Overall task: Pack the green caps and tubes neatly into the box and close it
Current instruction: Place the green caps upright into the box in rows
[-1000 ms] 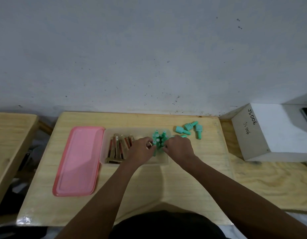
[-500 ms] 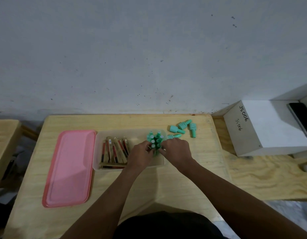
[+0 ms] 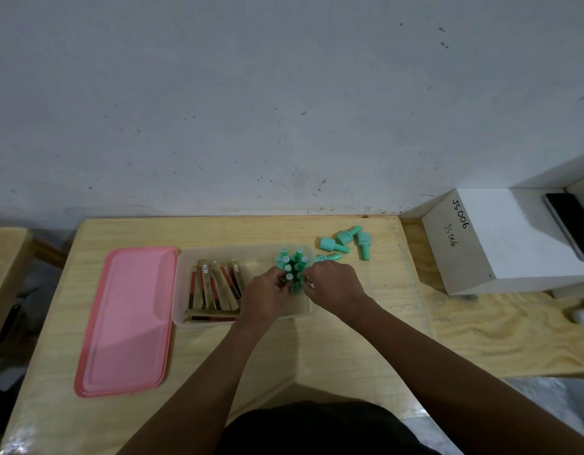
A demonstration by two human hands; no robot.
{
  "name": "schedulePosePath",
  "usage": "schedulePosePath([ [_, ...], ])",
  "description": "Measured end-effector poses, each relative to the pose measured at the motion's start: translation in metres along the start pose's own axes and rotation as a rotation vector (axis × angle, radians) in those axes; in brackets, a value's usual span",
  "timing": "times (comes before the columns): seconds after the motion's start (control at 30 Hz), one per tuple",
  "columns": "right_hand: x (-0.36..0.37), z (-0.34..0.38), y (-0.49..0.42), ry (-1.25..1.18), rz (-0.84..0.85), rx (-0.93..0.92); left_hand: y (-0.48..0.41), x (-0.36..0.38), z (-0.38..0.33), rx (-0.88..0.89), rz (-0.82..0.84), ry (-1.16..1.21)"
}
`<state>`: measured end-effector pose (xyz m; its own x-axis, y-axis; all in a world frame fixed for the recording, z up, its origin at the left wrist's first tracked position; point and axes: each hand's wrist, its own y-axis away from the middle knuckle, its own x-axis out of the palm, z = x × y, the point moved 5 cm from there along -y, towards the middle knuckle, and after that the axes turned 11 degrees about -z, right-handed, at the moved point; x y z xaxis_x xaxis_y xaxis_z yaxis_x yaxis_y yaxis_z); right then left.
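Both hands, left hand (image 3: 267,292) and right hand (image 3: 333,285), pinch the upright green tubes (image 3: 292,266) inside the box (image 3: 185,290) (pink lid (image 3: 126,320) alongside).

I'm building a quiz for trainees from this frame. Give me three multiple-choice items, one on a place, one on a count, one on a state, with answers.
1. Where does the pink lid lie?
A. On the box
B. On the table left of the box
C. On the white block

2. How many green bottles lie loose on the table right of the box?
A. One
B. Four
C. Nine

3. What state is the box in?
A. Open
B. Closed
C. Upside down

Answers: 1 B, the lid lies flat beside the box's left wall. 2 B, three lie together and a fourth by the right hand. 3 A, its contents show and both hands, the left hand too, reach in.
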<state>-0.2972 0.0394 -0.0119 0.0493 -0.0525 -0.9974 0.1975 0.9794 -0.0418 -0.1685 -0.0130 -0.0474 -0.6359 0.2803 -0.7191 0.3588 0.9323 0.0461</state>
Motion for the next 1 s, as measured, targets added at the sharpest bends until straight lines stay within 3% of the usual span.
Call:
schedulePosePath([
  [0.2, 0.003, -0.001, 0.002, 0.023, -0.097, -0.002, 0.000, 0.001, 0.001, 0.000, 0.010, 0.007],
  [0.8, 0.004, -0.006, 0.016, -0.102, -0.152, 0.072, 0.004, -0.001, -0.002, -0.027, -0.008, -0.015],
  [1.0, -0.014, -0.030, 0.030, -0.256, -0.242, 0.257, 0.001, -0.001, 0.000, -0.047, -0.006, -0.048],
])
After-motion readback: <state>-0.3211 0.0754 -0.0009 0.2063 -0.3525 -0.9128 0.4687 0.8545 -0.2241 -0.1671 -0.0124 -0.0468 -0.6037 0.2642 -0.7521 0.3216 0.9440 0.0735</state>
